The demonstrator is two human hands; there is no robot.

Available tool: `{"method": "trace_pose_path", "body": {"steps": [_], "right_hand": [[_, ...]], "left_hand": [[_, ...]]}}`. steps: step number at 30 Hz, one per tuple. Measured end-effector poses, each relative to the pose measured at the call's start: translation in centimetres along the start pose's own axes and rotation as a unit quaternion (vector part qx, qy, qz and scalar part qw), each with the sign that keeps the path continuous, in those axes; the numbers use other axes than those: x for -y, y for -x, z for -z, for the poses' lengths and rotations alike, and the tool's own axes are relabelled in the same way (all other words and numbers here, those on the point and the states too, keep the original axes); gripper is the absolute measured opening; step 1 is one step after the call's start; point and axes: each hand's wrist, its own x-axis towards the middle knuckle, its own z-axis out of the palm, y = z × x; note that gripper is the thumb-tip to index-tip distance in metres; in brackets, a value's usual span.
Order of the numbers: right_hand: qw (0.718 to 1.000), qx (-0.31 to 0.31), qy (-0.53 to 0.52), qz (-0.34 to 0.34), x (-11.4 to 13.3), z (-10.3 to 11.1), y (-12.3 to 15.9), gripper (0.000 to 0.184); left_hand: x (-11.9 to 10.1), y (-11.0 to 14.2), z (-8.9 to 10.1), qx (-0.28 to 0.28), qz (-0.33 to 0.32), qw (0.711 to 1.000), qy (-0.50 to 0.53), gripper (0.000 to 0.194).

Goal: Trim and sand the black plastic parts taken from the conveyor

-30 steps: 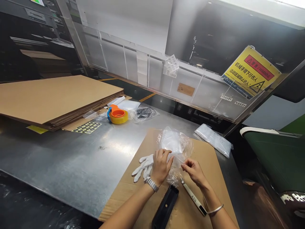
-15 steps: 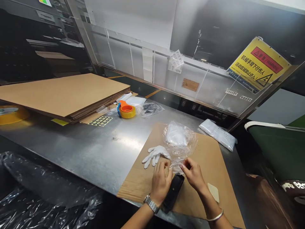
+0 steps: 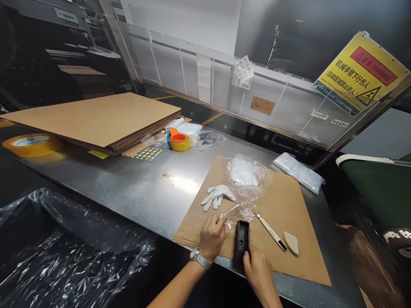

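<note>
My right hand (image 3: 259, 270) grips the near end of a long black hollow part (image 3: 241, 244), thumb on its side. The part lies over the front edge of the cardboard sheet. To its left my left hand (image 3: 212, 236) is closed in a pinch on a thin white strip (image 3: 231, 209) that points toward the plastic bag; its exact kind is unclear. Just beyond lies a crumpled clear plastic bag (image 3: 248, 210) with white stuff inside. A white glove (image 3: 218, 196) rests beside it. Right of the black part lie a pale-handled craft knife (image 3: 271, 232) and a beige wedge-shaped piece (image 3: 291, 243).
The brown cardboard sheet (image 3: 308, 256) covers part of the metal table (image 3: 138, 184). Stacked cardboard (image 3: 105, 119), a tape dispenser (image 3: 179, 141), a tape roll (image 3: 32, 144) and a sticker sheet (image 3: 147, 154) sit left. A white packet (image 3: 299, 172) lies back right; black plastic (image 3: 70, 256) hangs front left.
My right hand has come away from the clear plastic, down onto the black part. That part stands more upright in view, and the craft knife now shows. My left hand has moved slightly down.
</note>
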Motion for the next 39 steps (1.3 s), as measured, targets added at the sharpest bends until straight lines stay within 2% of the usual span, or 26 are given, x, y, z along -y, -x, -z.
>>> {"method": "trace_pose_path", "body": {"steps": [2, 4, 6, 8, 10, 14, 18, 23, 27, 31, 36, 39], "right_hand": [[0.999, 0.019, -0.025, -0.007, -1.0, 0.3, 1.1, 0.036], [0.994, 0.065, -0.087, -0.015, -1.5, 0.8, 2.3, 0.043], [0.968, 0.142, -0.204, -0.034, -1.5, 1.0, 3.3, 0.048], [0.927, 0.205, -0.308, -0.055, -1.2, 0.7, 3.9, 0.051], [0.91, 0.225, -0.341, -0.071, -0.9, 0.0, 4.1, 0.052], [0.91, 0.227, -0.333, -0.093, -1.1, -1.2, 4.0, 0.053], [0.927, 0.21, -0.295, -0.1, -1.9, -1.9, 4.1, 0.054], [0.974, 0.11, -0.193, -0.05, -1.4, -1.5, 4.7, 0.049], [0.992, 0.04, -0.115, -0.015, -0.1, -0.9, 5.0, 0.035], [0.995, 0.014, -0.097, 0.009, 0.4, -0.6, 4.2, 0.034], [0.992, 0.02, -0.128, -0.004, 0.3, -0.7, 2.5, 0.041], [0.992, 0.028, -0.121, 0.008, 1.1, -0.9, 2.5, 0.039]], "left_hand": [[-0.2, 0.5, 0.0, 0.025, 0.012, 1.0, -0.002, 0.026], [-0.4, 0.8, 0.1, 0.053, 0.025, 0.998, 0.007, 0.024], [-0.5, 0.9, 0.3, 0.084, 0.033, 0.996, 0.027, 0.021], [-0.5, 1.0, 0.6, 0.121, 0.032, 0.991, 0.057, 0.019], [-0.3, 1.0, 1.1, 0.157, 0.023, 0.983, 0.088, 0.017], [0.2, 1.4, 2.4, 0.211, -0.005, 0.969, 0.128, 0.018], [0.5, 2.2, 3.6, 0.222, -0.021, 0.966, 0.132, 0.023], [-0.4, 3.5, 4.1, 0.191, -0.026, 0.977, 0.092, 0.023], [-2.1, 4.7, 3.7, 0.16, -0.065, 0.984, 0.032, 0.023], [-3.2, 5.4, 3.7, 0.164, -0.147, 0.975, 0.006, 0.019], [-2.7, 5.2, 4.6, 0.12, -0.147, 0.981, -0.025, 0.025], [-3.3, 5.5, 5.1, 0.117, -0.177, 0.977, -0.024, 0.024]]}}
